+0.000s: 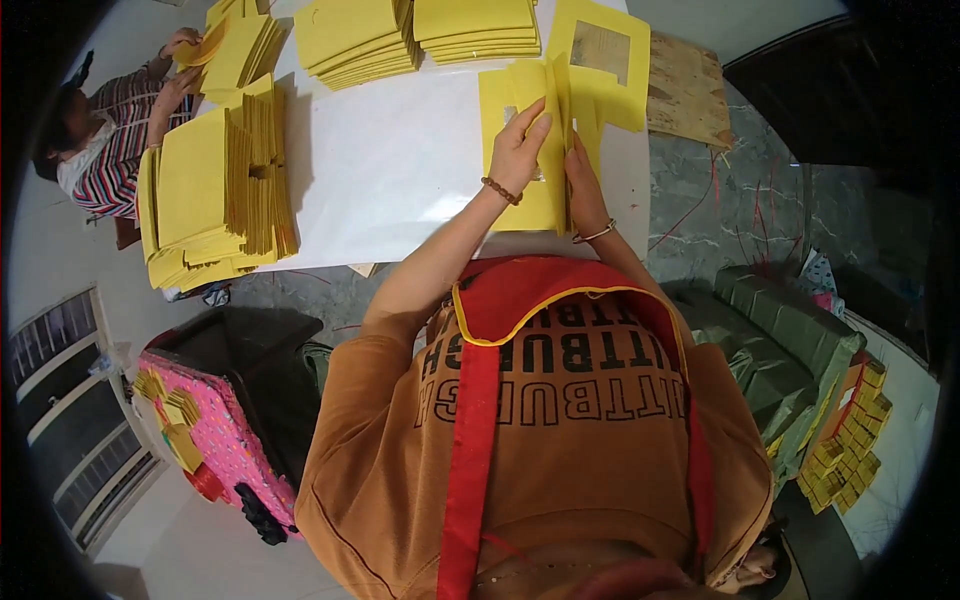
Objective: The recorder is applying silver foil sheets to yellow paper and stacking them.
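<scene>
Folded yellow paper sheets (555, 185) stand on edge between my two hands at the right end of the white table. My left hand (520, 152) grips their left side, thumb and fingers pressed to the paper. My right hand (586, 188) holds the right side; its fingertips are partly hidden by the paper. More yellow sheets lie flat under and beside my hands. Just beyond lies a yellow sheet (640, 65) with a greyish rectangle on it.
Stacks of folded yellow paper (195, 175) stand at the table's left, with more stacks (478, 28) along the back. A co-worker (125, 140) handles yellow paper at the far left. A wooden board (690, 95) adjoins the table's right; green wrapped bundles (760, 330) sit lower right.
</scene>
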Action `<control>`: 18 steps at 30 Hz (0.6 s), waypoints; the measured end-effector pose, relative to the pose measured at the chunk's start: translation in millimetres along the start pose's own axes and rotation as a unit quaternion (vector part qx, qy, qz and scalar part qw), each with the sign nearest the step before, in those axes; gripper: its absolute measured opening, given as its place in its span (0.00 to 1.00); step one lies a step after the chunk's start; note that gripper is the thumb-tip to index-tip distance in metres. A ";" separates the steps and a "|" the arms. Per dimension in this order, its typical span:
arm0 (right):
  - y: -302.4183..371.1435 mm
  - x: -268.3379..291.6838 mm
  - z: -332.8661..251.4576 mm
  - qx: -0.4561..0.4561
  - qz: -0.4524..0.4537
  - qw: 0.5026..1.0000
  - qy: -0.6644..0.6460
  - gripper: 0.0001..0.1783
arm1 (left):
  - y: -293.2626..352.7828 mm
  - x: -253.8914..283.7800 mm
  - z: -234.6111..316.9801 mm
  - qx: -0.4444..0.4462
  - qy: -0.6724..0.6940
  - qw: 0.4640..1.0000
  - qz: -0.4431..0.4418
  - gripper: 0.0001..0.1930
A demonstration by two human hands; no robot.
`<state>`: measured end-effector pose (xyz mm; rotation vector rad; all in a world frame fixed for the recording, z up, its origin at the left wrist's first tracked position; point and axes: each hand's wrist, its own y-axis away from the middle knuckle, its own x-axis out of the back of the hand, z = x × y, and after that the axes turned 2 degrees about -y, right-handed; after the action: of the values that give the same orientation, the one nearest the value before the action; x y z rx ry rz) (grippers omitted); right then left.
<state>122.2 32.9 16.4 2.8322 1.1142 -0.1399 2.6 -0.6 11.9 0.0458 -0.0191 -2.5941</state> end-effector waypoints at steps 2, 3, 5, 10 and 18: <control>-0.3 2.4 2.6 0.007 -0.008 1.000 -0.022 0.29 | 2.5 -1.0 7.0 0.128 0.031 0.991 0.028 0.21; -0.2 1.5 2.4 0.007 -0.009 1.000 -0.022 0.29 | 2.3 -3.5 8.5 0.128 0.031 0.991 0.030 0.21; 0.0 -0.9 2.1 0.018 -0.004 1.000 0.012 0.29 | 2.0 -11.0 11.3 -0.115 0.006 0.981 0.157 0.21; 1.7 -4.2 6.0 0.014 0.009 0.997 0.070 0.29 | 2.2 -2.8 15.8 0.074 0.028 0.996 0.030 0.20; 2.3 -4.6 1.5 0.015 0.011 0.998 0.052 0.29 | 0.5 -4.4 4.4 0.008 0.000 0.999 0.033 0.22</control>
<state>120.3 27.9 15.7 2.9079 1.1084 -0.0062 6.4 1.3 16.4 0.0517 -0.0415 -2.5274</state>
